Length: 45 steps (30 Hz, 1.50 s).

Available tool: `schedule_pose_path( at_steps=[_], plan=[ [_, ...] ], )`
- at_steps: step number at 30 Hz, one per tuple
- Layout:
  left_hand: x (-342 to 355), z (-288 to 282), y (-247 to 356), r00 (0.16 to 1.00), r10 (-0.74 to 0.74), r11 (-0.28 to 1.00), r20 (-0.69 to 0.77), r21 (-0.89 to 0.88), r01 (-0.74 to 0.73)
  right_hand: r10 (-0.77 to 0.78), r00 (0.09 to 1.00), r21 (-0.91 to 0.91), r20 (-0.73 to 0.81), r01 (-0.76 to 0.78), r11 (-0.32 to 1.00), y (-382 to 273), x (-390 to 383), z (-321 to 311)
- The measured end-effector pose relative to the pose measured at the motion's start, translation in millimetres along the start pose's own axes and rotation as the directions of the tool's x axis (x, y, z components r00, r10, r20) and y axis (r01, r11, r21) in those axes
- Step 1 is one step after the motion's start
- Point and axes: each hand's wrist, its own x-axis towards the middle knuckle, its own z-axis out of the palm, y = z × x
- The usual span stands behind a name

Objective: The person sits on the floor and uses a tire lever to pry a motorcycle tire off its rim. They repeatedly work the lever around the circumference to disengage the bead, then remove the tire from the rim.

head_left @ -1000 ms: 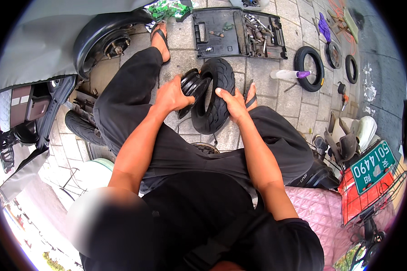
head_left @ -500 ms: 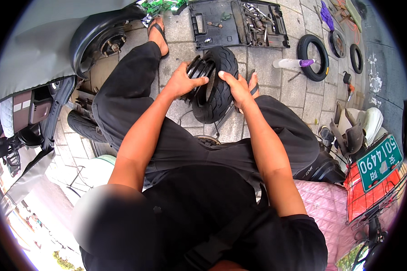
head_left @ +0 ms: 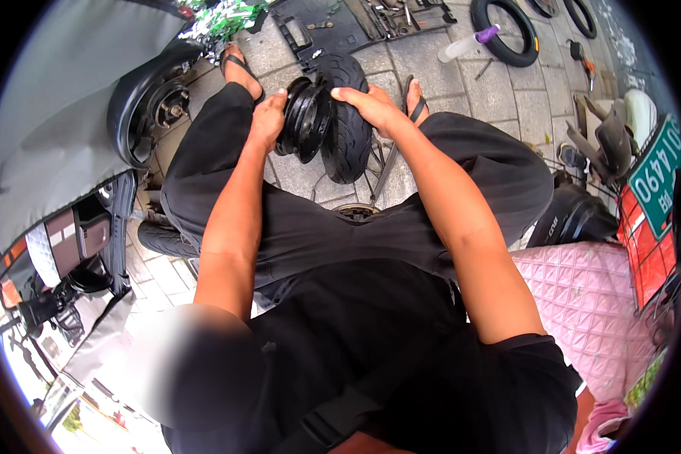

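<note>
Between my knees, my left hand (head_left: 267, 117) is closed on the left side of a glossy black wheel rim (head_left: 303, 125). My right hand (head_left: 374, 110) grips a black treaded tire (head_left: 346, 151) at its upper part, thumb reaching toward the rim. The rim stands beside the tire's left side, close against it; whether any of it sits inside the opening is unclear. Under them on the paving (head_left: 450, 98) are dark thin parts, partly hidden, and a round metal piece (head_left: 356, 212) lies near my lap.
An open black toolbox (head_left: 303, 26) lies ahead, with loose tires (head_left: 492, 49) and a translucent bottle (head_left: 454, 49) to its right. A grey-covered scooter (head_left: 68, 91) with an exposed hub (head_left: 170, 110) stands left. A pink quilted cover (head_left: 575, 318) and wire basket (head_left: 651, 250) are right.
The view has shifted, so the scene sits higher. The rim has turned and moved slightly left; my left thumb, earlier over its middle, now lies at its upper left. Both hands still hold on.
</note>
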Motion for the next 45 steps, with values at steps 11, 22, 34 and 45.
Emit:
schedule_pose_path(
  at_steps=[11, 22, 34, 45],
  plan=[
    [-33.2, -1.9, 58.2, 0.970, 0.117, 0.658, 0.212, 0.715, -0.235, -0.080, 0.997, 0.109, 0.006, 0.079, 0.991, 31.4, 14.9, -5.2],
    [-44.7, -27.4, 48.7, 0.733, -0.054, -0.520, 0.678, 0.608, -0.600, -0.021, 1.000, 0.149, -0.022, 0.024, 0.989, 35.6, -3.8, -26.6],
    [-28.3, -33.0, -4.1, 0.884, 0.308, 0.304, 0.352, 0.844, -0.442, -0.144, 0.977, 0.026, -0.159, 0.150, 0.988, 33.6, -15.4, 12.0],
    [-39.2, -6.1, -3.8, 0.898, 0.145, 0.868, -0.415, 0.490, 0.087, -0.163, 0.984, 0.040, -0.066, 0.166, 0.985, 39.6, -6.7, 9.9]
  ],
)
